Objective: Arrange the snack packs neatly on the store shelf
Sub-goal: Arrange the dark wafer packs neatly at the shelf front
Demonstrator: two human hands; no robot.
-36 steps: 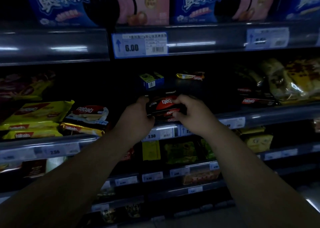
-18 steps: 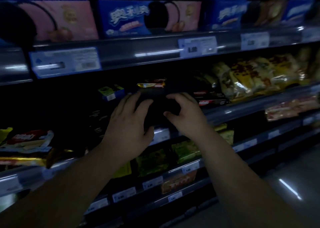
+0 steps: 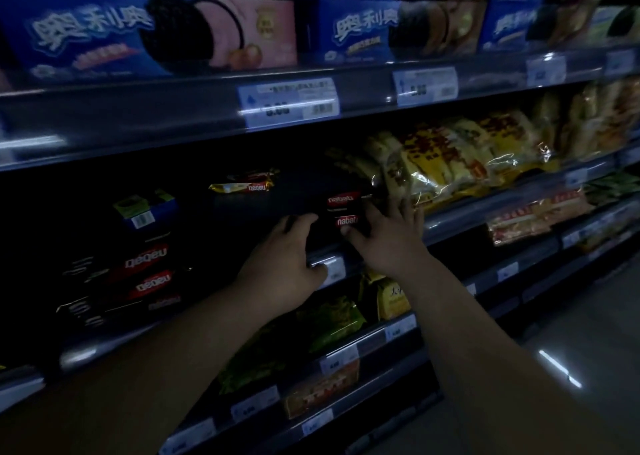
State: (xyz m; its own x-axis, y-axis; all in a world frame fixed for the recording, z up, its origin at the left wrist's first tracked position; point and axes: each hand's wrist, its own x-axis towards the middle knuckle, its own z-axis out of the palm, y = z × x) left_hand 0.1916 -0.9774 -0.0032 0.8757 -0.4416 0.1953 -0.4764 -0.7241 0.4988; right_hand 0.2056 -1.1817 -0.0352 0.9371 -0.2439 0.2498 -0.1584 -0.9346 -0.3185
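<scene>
Two stacked dark snack packs with red labels lie on the middle shelf, just left of the yellow bags. My right hand is on their right end, thumb pressed to the front of the lower pack and fingers spread over the top. To the left of that stack is my left hand, with fingers stretched flat over the dark shelf space and thumb on the price rail. More dark packs of the same kind are piled at the left. A gold-ended pack lies further back.
Yellow snack bags crowd the shelf right of my hands. A small blue box sits at the back left. Blue cookie boxes fill the shelf above, and green and yellow packs the shelf below. The floor is at the lower right.
Both hands left the dark stack they held at the shelf front and moved right to the red-labelled packs beside the yellow bags. The view turned right too.
</scene>
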